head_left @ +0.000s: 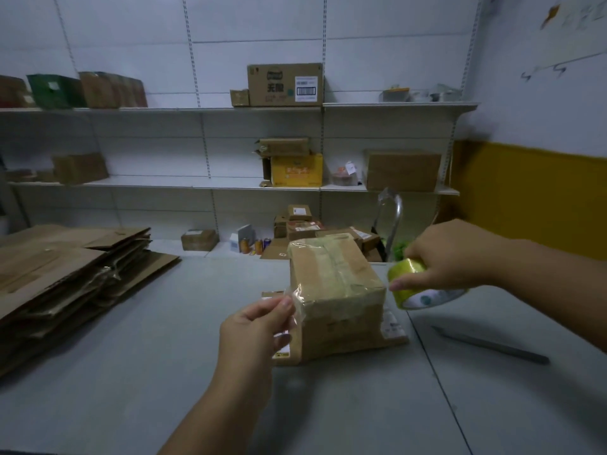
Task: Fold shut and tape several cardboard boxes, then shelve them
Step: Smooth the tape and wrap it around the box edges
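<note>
Bare grey tabletop lies open near and left of the taped brown cardboard box. A stack of flattened brown cardboard sheets fills the far left edge; a slim grey pen-like tool lies to the right.

- One camera is sitting on the person's head, looking forward and down over the bench from its near edge.
- It is facing the wall shelves beyond the far edge.
- It is viewing from close in: the left hand, pinching a tape strip, and the right hand, gripping a tape roll, are flanking the box mid-frame.
</note>
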